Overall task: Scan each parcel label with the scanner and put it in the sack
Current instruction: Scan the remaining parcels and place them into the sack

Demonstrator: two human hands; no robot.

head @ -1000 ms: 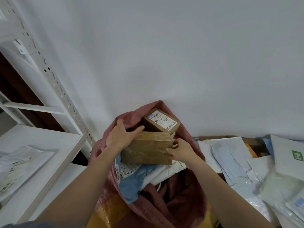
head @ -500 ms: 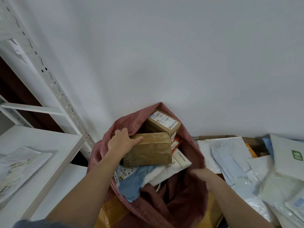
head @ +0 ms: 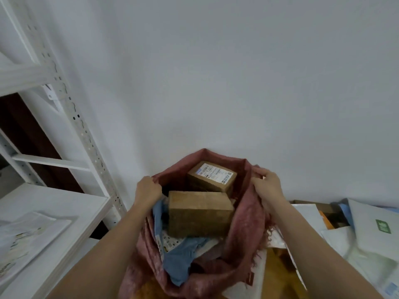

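Note:
A dusty-red woven sack (head: 248, 223) stands open against the white wall. Inside it lie a plain brown parcel (head: 199, 213), a smaller brown box (head: 212, 176) with a white label facing up behind it, and blue and white mailer bags (head: 181, 253) underneath. My left hand (head: 148, 189) grips the sack's left rim. My right hand (head: 266, 186) grips the right rim. Both hands hold the mouth apart. No scanner is in view.
A white metal shelf rack (head: 56, 203) stands at the left, with a flat plastic mailer (head: 26, 236) on its shelf. To the right of the sack lies a pile of white and blue mailers (head: 367, 231), one with a green logo.
Both hands let go of the brown parcel, which now lies in the sack. The left hand moved to the left rim and the right hand rose to the right rim, both gripping it.

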